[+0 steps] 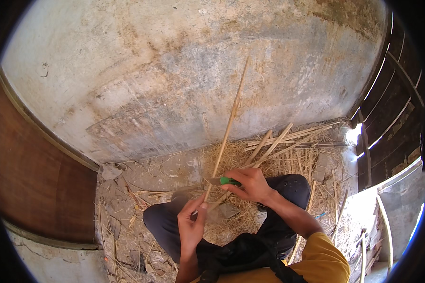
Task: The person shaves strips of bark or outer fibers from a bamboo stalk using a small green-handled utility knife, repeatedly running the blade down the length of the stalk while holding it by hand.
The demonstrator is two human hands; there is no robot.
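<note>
My left hand (192, 223) is closed around the lower end of a long, thin wooden stick (231, 115), which slants up and away in front of the wall. My right hand (251, 185) grips the green handle of a knife (229, 181). Its short blade points left and meets the stick just above my left hand; whether it is cutting in cannot be told. Both hands are over the gap between my bent legs, where pale shavings (230, 220) cover the ground.
Split sticks (281, 141) lie in a loose pile at the foot of the stained wall (174, 94), ahead and to the right. A brown wooden panel (42, 174) stands at the left. Dark slatted boards (392, 108) rise at the right, light coming through their gaps. Dry debris (137, 257) litters the floor.
</note>
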